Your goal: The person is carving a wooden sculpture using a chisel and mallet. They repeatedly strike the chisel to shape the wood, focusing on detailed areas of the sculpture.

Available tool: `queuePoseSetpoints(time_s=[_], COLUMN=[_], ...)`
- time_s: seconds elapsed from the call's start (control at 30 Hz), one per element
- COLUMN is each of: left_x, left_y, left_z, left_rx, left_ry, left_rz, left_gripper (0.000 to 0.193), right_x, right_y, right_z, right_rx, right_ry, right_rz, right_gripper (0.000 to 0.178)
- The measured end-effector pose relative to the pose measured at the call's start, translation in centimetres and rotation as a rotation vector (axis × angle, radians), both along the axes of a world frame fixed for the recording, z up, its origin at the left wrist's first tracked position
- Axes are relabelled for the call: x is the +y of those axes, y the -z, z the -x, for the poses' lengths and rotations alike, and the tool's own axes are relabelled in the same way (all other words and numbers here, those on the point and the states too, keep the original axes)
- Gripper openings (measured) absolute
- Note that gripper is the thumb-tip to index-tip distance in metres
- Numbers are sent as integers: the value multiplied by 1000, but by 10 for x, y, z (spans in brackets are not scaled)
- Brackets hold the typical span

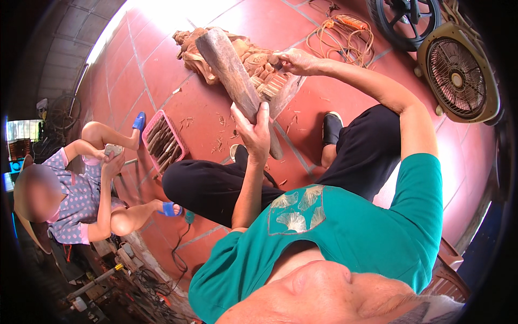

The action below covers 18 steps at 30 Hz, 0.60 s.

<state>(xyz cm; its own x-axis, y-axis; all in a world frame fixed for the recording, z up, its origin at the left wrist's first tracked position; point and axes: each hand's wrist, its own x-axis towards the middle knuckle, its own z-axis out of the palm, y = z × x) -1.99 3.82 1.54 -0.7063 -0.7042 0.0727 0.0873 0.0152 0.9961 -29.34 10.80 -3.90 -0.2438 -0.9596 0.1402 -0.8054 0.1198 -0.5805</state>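
My left hand point(252, 132) is wrapped around the lower part of a thick, worn wooden mallet point(229, 70), which slants up and away to the left. Beyond it on the floor lies a brown wood carving point(195, 58) with deep ornate relief, partly covered by the mallet. At the carving's right side is my right hand point(299, 61), its fingers pinched together. Whatever sits between those fingertips is too small to make out. A greyish wooden piece point(287, 96) rests below the right hand, next to the carving's near edge.
A pink basket point(175, 128) of wooden-handled tools stands left of my knee. Another person point(81, 189) sits at left, holding a phone point(113, 150). A box fan point(457, 75), a wheel point(404, 21) and an orange power strip with cord point(352, 21) are at far right. Wood chips point(218, 143) litter the tiles.
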Motion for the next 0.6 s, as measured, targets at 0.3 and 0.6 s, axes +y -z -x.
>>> queuePoseSetpoints(time_s=[0.3,0.6], left_x=[-6,-4], left_y=[12,27], left_z=[8,15], left_rx=[-136,-288], left_ry=[134,129], left_rz=[229,384], left_gripper=[45,36], right_x=[6,4], right_y=[-13,-23], right_z=[-12,-27], right_rx=[88,185], right_ry=[2,-41], right_rz=[39,37], right_gripper=[19,16])
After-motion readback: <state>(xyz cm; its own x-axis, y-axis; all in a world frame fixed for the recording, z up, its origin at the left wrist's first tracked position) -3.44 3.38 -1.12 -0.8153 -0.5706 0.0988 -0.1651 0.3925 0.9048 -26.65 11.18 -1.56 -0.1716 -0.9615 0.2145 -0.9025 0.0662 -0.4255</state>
